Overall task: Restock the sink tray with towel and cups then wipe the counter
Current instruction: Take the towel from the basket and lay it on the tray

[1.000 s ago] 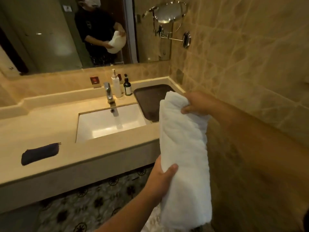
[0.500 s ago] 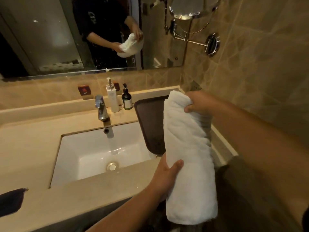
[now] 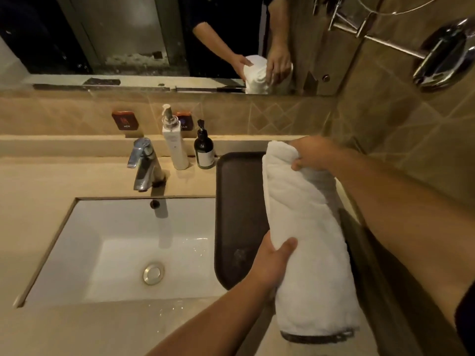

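A rolled white towel [image 3: 308,242] hangs lengthwise above the dark brown tray [image 3: 236,201], which lies on the beige counter [image 3: 64,181] to the right of the sink. My right hand [image 3: 313,152] grips the towel's far end. Near the middle of the roll, my left hand [image 3: 272,260] clasps it from the left side, thumb on top. The towel hides the tray's right half. No cups are in view.
A white basin [image 3: 123,247] with a chrome faucet [image 3: 144,165] sits left of the tray. Behind it stand a white pump bottle [image 3: 174,142] and a dark pump bottle [image 3: 204,150]. The tiled wall and a chrome mirror arm [image 3: 442,55] close in on the right.
The view has moved closer and over the counter. The towel, held in both hands, now hangs over the tray instead of in front of the counter edge. The dark pouch on the left has left view.
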Tool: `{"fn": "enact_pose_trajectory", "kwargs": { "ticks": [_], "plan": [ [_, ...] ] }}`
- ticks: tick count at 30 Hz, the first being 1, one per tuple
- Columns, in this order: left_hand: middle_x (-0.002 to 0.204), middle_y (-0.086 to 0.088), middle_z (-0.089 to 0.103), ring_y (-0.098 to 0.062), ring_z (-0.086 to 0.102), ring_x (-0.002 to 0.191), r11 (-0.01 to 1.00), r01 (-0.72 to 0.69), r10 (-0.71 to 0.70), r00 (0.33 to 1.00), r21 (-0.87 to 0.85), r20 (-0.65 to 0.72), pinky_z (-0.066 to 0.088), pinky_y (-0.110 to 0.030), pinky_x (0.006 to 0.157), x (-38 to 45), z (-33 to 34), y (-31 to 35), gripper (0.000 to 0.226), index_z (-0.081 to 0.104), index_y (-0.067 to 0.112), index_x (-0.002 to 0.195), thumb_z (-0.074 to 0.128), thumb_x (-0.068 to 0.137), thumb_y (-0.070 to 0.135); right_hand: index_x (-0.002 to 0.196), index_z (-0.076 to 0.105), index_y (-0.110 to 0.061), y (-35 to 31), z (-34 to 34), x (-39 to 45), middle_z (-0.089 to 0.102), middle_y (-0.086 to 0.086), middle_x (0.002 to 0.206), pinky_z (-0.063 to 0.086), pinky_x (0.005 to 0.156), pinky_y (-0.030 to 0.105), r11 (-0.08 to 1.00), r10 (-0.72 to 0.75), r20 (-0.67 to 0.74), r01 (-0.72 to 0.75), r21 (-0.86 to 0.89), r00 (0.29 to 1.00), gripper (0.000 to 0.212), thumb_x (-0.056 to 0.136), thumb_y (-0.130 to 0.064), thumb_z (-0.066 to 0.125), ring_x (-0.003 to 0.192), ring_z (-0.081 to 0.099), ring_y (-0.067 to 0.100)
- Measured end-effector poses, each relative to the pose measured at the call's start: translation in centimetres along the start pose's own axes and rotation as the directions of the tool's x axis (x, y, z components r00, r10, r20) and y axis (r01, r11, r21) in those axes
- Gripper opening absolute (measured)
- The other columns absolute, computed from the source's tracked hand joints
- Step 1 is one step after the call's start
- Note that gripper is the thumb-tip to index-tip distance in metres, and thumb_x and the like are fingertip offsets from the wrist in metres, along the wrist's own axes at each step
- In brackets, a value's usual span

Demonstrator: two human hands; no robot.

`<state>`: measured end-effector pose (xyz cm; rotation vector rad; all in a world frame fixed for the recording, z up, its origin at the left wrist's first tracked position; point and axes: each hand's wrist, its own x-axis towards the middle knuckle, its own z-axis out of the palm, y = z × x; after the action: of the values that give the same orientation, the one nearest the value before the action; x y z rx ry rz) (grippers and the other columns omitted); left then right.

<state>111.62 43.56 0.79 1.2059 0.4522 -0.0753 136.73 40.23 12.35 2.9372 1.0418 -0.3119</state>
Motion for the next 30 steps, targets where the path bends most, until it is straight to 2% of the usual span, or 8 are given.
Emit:
{"fn": "enact_pose_trajectory", "kwargs": {
  "ticks": [4,8,11,15,21,26,28,30],
  "plan": [
    [0.13,-0.001,0.063,-0.021,0.06,0.118,0.999,0.039,-0.038,0.998,0.011,-0.055,0.048,-0.049,0.102,3.1,0.4,-1.0,0.045,0.048,0.024,0.14,0.06,0.097,0.031,0.124,0.057,-0.018,1.8,2.4,3.1,0.064,0.007,0.121,0.047,0.085,0.036,1.0,-0.003,0.039,0.003,0.005,0.999,0.048,0.082,-0.034,0.075,0.105,0.059,0.026],
    [0.127,-0.003,0.066,-0.023,0.063,0.115,0.996,0.085,-0.082,0.993,0.032,-0.079,0.049,-0.05,0.101,5.3,0.9,-2.0,0.04,0.052,0.023,0.137,0.059,0.097,0.03,0.126,0.058,-0.021,3.9,4.8,4.5,0.064,0.005,0.121,0.045,0.079,0.031,0.998,0.033,0.059,-0.036,0.055,0.998,0.047,0.084,-0.032,0.074,0.101,0.06,0.023],
    [0.127,-0.004,0.066,-0.024,0.062,0.116,0.992,0.115,-0.111,0.99,0.045,-0.09,0.049,-0.05,0.101,6.3,1.5,-2.5,0.041,0.053,0.022,0.136,0.059,0.097,0.032,0.129,0.056,-0.021,4.9,5.7,5.0,0.063,0.004,0.123,0.048,0.083,0.033,0.996,0.063,0.099,-0.07,0.062,0.993,0.049,0.084,-0.031,0.074,0.103,0.06,0.024],
    [0.129,-0.004,0.064,-0.025,0.061,0.117,0.986,0.16,-0.158,0.986,0.043,-0.059,0.048,-0.05,0.102,7.0,2.0,-3.5,0.044,0.051,0.023,0.138,0.059,0.097,0.037,0.129,0.055,-0.021,5.6,7.2,5.2,0.063,0.005,0.124,0.048,0.089,0.036,0.995,0.078,0.171,-0.088,0.053,0.982,0.048,0.085,-0.028,0.074,0.107,0.06,0.026],
    [0.126,-0.001,0.067,-0.023,0.063,0.115,0.972,0.23,-0.231,0.973,-0.051,-0.006,0.049,-0.051,0.1,7.4,2.2,-4.4,0.046,0.053,0.029,0.134,0.063,0.092,0.045,0.131,0.054,-0.023,5.4,7.8,6.2,0.063,0.003,0.124,0.049,0.09,0.036,0.998,0.039,0.135,-0.046,0.047,0.99,0.052,0.084,-0.028,0.075,0.106,0.061,0.025],
    [0.128,0.007,0.063,-0.012,0.06,0.114,0.968,0.145,-0.126,0.986,0.207,-0.105,0.05,-0.035,0.098,7.8,1.4,-4.9,0.053,0.045,0.028,0.141,0.058,0.094,0.048,0.142,0.042,-0.024,6.2,9.1,6.2,0.056,0.005,0.136,0.049,0.096,0.039,0.995,0.091,0.127,-0.086,-0.042,0.988,0.061,0.089,-0.037,0.068,0.114,0.058,0.026],
    [0.133,0.009,0.057,-0.009,0.057,0.114,0.936,0.098,-0.061,0.991,0.339,-0.119,0.048,-0.029,0.095,7.8,1.4,-4.6,0.057,0.038,0.027,0.143,0.055,0.094,0.05,0.145,0.037,-0.024,6.7,9.7,5.5,0.054,0.007,0.138,0.048,0.097,0.041,0.986,0.102,0.004,-0.1,-0.131,0.995,0.063,0.09,-0.043,0.063,0.118,0.056,0.028],
    [0.143,0.005,0.044,-0.011,0.052,0.117,0.859,0.081,0.004,0.986,0.505,-0.165,0.045,-0.029,0.097,7.4,1.8,-4.3,0.059,0.031,0.028,0.146,0.051,0.096,0.051,0.147,0.033,-0.023,7.0,10.7,4.5,0.049,0.01,0.143,0.041,0.105,0.046,0.973,0.116,-0.139,-0.14,-0.184,0.984,0.067,0.091,-0.047,0.059,0.129,0.047,0.032]
  ]
}}
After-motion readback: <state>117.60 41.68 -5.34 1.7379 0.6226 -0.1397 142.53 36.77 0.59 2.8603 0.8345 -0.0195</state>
